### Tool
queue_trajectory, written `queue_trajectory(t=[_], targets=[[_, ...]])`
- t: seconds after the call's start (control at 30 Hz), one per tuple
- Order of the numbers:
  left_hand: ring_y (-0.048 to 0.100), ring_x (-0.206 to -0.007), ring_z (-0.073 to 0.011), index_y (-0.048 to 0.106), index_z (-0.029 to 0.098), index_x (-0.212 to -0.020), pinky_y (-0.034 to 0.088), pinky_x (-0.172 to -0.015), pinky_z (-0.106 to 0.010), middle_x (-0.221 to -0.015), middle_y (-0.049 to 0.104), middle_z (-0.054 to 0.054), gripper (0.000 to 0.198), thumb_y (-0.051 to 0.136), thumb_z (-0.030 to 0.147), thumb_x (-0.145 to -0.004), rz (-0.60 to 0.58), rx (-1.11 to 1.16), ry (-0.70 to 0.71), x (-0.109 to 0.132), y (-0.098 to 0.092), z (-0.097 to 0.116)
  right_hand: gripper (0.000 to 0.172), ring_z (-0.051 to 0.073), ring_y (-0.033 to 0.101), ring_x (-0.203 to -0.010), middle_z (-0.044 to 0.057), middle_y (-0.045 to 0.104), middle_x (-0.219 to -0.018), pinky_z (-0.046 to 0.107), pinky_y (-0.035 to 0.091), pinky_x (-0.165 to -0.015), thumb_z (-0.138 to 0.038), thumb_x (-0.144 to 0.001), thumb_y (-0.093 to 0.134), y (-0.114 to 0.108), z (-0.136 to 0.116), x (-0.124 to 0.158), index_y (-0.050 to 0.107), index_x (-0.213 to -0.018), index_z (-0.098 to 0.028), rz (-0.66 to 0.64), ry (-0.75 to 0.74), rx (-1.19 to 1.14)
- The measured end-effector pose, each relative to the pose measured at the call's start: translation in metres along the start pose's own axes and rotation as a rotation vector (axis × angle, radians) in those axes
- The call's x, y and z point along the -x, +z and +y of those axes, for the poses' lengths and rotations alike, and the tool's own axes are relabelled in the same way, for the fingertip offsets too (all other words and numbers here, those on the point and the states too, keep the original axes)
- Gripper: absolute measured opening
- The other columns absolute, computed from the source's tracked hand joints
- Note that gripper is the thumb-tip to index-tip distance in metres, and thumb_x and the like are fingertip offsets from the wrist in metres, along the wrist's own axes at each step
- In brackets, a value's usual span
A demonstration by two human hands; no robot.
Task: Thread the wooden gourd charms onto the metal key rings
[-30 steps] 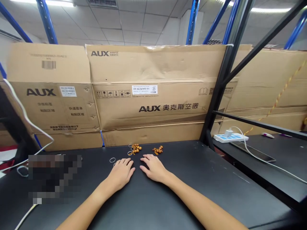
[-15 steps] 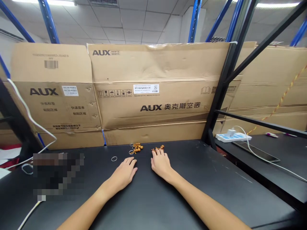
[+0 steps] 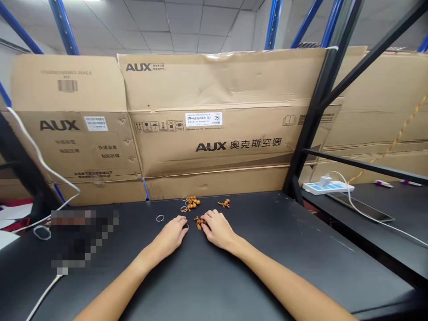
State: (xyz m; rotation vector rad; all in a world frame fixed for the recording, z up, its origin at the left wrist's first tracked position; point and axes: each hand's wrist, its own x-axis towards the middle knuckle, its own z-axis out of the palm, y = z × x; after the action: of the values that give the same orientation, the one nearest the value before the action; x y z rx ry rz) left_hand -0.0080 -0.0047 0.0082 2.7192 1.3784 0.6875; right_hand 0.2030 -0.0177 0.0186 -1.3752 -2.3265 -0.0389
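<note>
My left hand [image 3: 171, 235] is closed low over the table, with the edge of a metal split ring [image 3: 187, 226] showing between its thumb and fingers. Facing it, my right hand [image 3: 219, 228] pinches a small brown gourd charm [image 3: 199, 223] with a cord; part of the charm is under the fingers. Another gourd charm [image 3: 224, 203] lies just beyond the right hand, without a visible ring. Several gourd charms with rings [image 3: 192, 204] are grouped beyond the left hand. To its left a loose split ring [image 3: 160, 218] rests flat on the tabletop.
Cardboard panels [image 3: 214, 156] stand along the back of the black table [image 3: 207, 285]. A black metal post [image 3: 306, 129] rises at the right. Past it are a white power strip [image 3: 321, 187] and a phone-like slab [image 3: 361, 207]. A white cable [image 3: 47, 167] and a blurred-out area are at the left.
My right hand has drawn nearer with one gourd charm, leaving another behind at the back. My left hand has closed and a ring now shows at its fingertips.
</note>
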Motion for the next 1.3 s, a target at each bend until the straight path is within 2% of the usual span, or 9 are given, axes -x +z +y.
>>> queue_trajectory(t=[0.17, 0.33, 0.43, 0.63, 0.73, 0.9, 1.1, 1.3], targets=[[0.063, -0.104, -0.0238, 0.065, 0.017, -0.094, 0.050, -0.093, -0.037, -0.114, 0.064, -0.012, 0.016, 0.051, 0.023, -0.088, 0.016, 0.109, 0.031, -0.001, -0.007, 0.004, 0.014, 0.021, 0.051, -0.095, 0.007, 0.061, -0.101, 0.032, 0.039, -0.079, -0.022, -0.090, 0.049, 0.007, 0.004, -0.001, 0.061, -0.097, -0.018, 0.006, -0.007, -0.032], [0.062, -0.104, -0.0218, 0.066, 0.018, -0.103, 0.048, -0.096, -0.036, -0.117, 0.062, -0.010, 0.023, 0.047, 0.019, -0.090, -0.006, 0.112, 0.043, 0.000, -0.004, 0.005, 0.013, 0.021, 0.050, -0.094, 0.006, 0.060, -0.099, 0.031, 0.038, -0.078, -0.023, -0.091, 0.049, 0.007, 0.003, 0.000, 0.060, -0.097, -0.019, 0.019, -0.019, -0.046], [0.060, -0.105, -0.0213, 0.065, 0.019, -0.110, 0.047, -0.097, -0.036, -0.117, 0.062, -0.009, 0.026, 0.046, 0.023, -0.092, -0.005, 0.097, 0.060, 0.002, -0.003, 0.004, 0.013, 0.020, 0.050, -0.095, 0.006, 0.060, -0.099, 0.031, 0.038, -0.079, -0.022, -0.092, 0.048, 0.005, 0.002, 0.000, 0.059, -0.097, -0.019, 0.031, -0.023, -0.055], [0.060, -0.088, -0.0207, 0.071, 0.020, -0.097, 0.048, -0.083, -0.033, -0.093, 0.066, -0.008, 0.030, 0.042, 0.029, -0.095, -0.017, 0.044, 0.097, -0.002, -0.013, 0.010, 0.013, 0.020, 0.051, -0.095, 0.006, 0.060, -0.099, 0.031, 0.039, -0.079, -0.023, -0.092, 0.047, 0.005, 0.002, 0.000, 0.059, -0.097, -0.020, 0.047, -0.025, -0.069], [0.060, -0.079, -0.0193, 0.072, 0.021, -0.092, 0.047, -0.076, -0.031, -0.081, 0.067, -0.005, 0.029, 0.044, 0.031, -0.094, 0.000, 0.097, 0.036, -0.004, -0.019, 0.017, 0.014, 0.020, 0.051, -0.095, 0.006, 0.060, -0.100, 0.031, 0.040, -0.080, -0.023, -0.093, 0.046, 0.006, 0.002, 0.000, 0.059, -0.098, -0.020, 0.076, -0.033, -0.099], [0.058, -0.067, -0.0156, 0.073, 0.021, -0.084, 0.045, -0.067, -0.025, -0.077, 0.066, -0.002, 0.025, 0.052, 0.033, -0.088, 0.027, 0.233, -0.118, -0.005, -0.023, 0.024, 0.013, 0.020, 0.052, -0.094, 0.005, 0.062, -0.097, 0.031, 0.040, -0.080, -0.022, -0.091, 0.048, 0.006, 0.002, 0.000, 0.058, -0.097, -0.019, 0.117, -0.062, -0.175], [0.059, -0.060, -0.0157, 0.070, 0.016, -0.079, 0.042, -0.060, -0.024, -0.068, 0.069, -0.002, 0.029, 0.049, 0.036, -0.086, -0.033, 0.328, -0.230, -0.006, -0.027, 0.027, 0.008, 0.019, 0.051, -0.089, 0.005, 0.062, -0.093, 0.030, 0.038, -0.076, -0.021, -0.084, 0.054, 0.006, 0.005, 0.000, 0.060, -0.089, -0.019, 0.045, -0.017, -0.118], [0.056, -0.056, -0.0152, 0.068, 0.015, -0.068, 0.036, -0.056, -0.024, -0.061, 0.066, -0.002, 0.035, 0.046, 0.037, -0.085, -0.045, 0.248, -0.281, -0.006, -0.027, 0.025, 0.008, 0.019, 0.050, -0.089, 0.004, 0.060, -0.093, 0.030, 0.037, -0.076, -0.022, -0.085, 0.054, 0.007, 0.005, 0.000, 0.060, -0.090, -0.019, 0.029, -0.035, -0.090]])
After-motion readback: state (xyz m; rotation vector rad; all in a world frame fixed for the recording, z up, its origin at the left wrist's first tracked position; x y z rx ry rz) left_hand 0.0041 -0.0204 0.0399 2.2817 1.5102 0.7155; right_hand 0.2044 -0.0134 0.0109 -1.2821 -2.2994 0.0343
